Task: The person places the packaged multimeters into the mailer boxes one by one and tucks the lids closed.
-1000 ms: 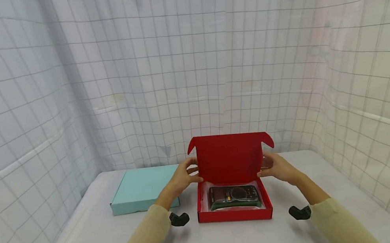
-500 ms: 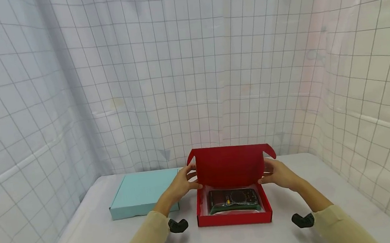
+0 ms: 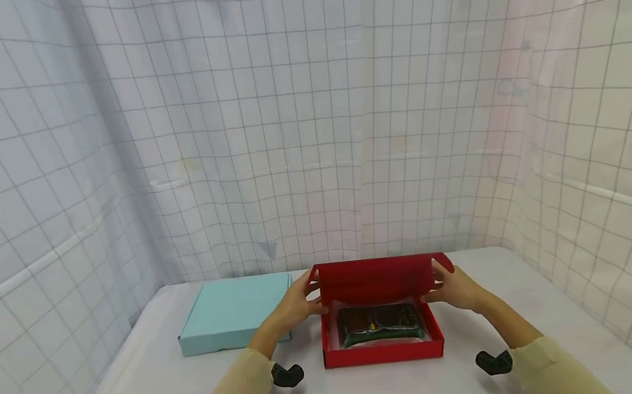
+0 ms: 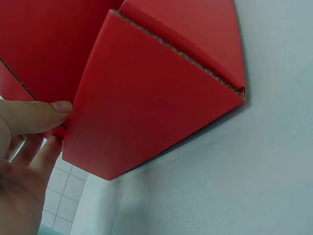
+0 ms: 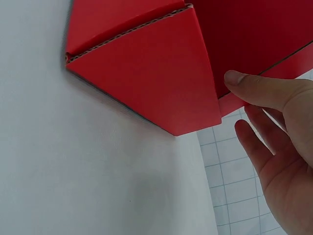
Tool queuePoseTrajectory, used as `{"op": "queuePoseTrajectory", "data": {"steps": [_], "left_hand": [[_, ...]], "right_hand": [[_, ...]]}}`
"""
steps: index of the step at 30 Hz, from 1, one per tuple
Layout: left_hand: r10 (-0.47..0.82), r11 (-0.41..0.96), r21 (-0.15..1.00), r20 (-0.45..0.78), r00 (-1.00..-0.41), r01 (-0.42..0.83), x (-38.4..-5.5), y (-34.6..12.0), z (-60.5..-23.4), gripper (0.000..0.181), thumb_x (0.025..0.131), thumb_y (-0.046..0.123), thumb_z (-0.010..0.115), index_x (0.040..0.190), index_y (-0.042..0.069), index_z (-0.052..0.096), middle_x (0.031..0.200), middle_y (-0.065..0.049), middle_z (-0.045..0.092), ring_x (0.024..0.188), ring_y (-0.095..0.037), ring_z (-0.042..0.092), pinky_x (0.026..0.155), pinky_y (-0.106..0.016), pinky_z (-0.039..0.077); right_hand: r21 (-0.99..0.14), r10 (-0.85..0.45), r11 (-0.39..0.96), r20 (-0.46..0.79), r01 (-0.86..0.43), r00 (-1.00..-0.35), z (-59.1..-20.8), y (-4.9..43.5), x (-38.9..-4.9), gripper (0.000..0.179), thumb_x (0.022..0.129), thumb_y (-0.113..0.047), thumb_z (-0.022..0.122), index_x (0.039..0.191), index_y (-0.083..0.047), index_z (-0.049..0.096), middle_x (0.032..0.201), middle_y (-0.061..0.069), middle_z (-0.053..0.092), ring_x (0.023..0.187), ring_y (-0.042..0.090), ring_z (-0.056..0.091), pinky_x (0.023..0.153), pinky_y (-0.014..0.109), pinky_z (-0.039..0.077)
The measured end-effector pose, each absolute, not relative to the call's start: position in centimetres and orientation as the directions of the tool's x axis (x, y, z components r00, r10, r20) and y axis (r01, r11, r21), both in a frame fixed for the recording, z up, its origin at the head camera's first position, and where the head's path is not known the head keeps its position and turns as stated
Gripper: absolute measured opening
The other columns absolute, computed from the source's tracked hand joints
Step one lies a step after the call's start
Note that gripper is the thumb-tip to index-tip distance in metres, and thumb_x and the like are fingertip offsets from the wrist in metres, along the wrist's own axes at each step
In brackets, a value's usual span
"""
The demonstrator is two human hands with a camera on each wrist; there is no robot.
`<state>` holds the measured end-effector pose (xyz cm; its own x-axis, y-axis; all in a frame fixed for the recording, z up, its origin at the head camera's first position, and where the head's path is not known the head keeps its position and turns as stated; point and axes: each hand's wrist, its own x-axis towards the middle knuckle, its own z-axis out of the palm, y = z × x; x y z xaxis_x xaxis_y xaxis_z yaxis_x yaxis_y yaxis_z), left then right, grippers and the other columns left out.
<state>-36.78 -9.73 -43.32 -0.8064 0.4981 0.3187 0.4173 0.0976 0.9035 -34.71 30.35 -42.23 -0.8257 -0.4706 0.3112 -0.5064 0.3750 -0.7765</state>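
Note:
A red cardboard box [image 3: 383, 353] sits on the white-covered table with its lid [image 3: 375, 279] tilted forward over the back part. Inside lies a multimeter [image 3: 381, 322] in clear plastic, dark-faced with a green lower edge and shaded by the lid. My left hand [image 3: 297, 305] pinches the lid's left edge, thumb on the inner face and fingers behind, as the left wrist view shows. On the opposite edge my right hand [image 3: 457, 289] holds the lid likewise, its thumb [image 5: 254, 88] against the inside. Behind the lid, some fingertips are hidden.
A closed light-blue box [image 3: 238, 308] lies left of the red one, close behind my left forearm. White gridded curtains [image 3: 309, 127] enclose the table at the back and both sides. A black device [image 3: 287, 375] is strapped at each wrist.
The red lid has swung forward and down from nearly upright, its top edge now lower. Both hands have moved with it, keeping hold of its sides.

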Motion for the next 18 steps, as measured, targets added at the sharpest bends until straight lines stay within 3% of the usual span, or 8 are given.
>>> {"op": "queuePoseTrajectory", "data": {"steps": [10,18], "left_hand": [[0.463,0.181,0.873,0.331,-0.822,0.453,-36.4,-9.6,-43.4,0.071,0.081,-0.024,0.072,0.142,0.005,0.052,0.133,-0.013,0.057,0.135,-0.041,0.050,0.098,-0.045,0.054],[0.453,0.236,0.863,0.309,-0.836,0.446,-34.7,-10.6,-42.7,0.053,0.092,0.003,0.077,0.140,0.002,0.056,0.132,-0.015,0.062,0.119,-0.036,0.063,0.092,-0.044,0.058]], "right_hand": [[-0.795,-0.452,0.411,0.248,-0.447,-0.857,-41.6,30.7,-34.0,0.057,0.091,-0.012,0.081,0.141,-0.008,0.055,0.134,0.019,0.060,0.115,0.040,0.066,0.084,0.041,0.061],[-0.828,-0.470,0.409,0.170,-0.384,-0.866,-40.6,31.5,-33.2,0.048,0.094,-0.017,0.076,0.139,-0.008,0.061,0.129,0.012,0.068,0.114,0.034,0.067,0.092,0.047,0.058]]}}
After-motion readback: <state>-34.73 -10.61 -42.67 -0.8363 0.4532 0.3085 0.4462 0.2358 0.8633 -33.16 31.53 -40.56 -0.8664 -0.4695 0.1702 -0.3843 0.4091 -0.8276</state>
